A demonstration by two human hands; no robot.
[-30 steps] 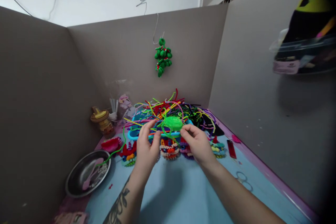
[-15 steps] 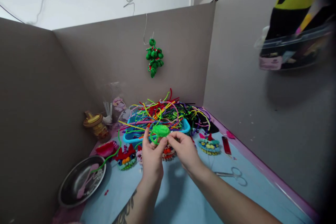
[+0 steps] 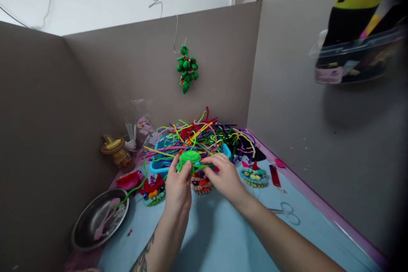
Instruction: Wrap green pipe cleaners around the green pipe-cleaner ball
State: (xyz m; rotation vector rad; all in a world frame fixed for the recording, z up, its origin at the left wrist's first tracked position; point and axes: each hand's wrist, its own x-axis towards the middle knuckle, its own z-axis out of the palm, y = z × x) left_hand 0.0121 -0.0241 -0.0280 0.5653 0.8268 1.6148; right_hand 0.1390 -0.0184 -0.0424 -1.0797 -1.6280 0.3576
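My left hand [image 3: 177, 187] and my right hand [image 3: 224, 177] meet above the blue table, both pinching a bright green coiled pipe-cleaner piece [image 3: 189, 157]. A long green pipe-cleaner tail [image 3: 137, 185] trails from it down to the left. Just beyond my hands sits a turquoise tray [image 3: 158, 164] heaped with coloured pipe cleaners [image 3: 204, 136]. A small red and white pipe-cleaner figure [image 3: 198, 183] lies under my hands.
A metal bowl [image 3: 98, 219] with a pink spoon sits front left. More figures [image 3: 254, 176] [image 3: 153, 190], a red lighter [image 3: 274, 175] and scissors [image 3: 288, 213] lie on the table. A green ornament [image 3: 187, 68] hangs on the back cardboard wall. A clear box [image 3: 357, 57] sits upper right.
My hands came closer together and shifted left with the green coil. The view also swung, so the scissors now show at the right.
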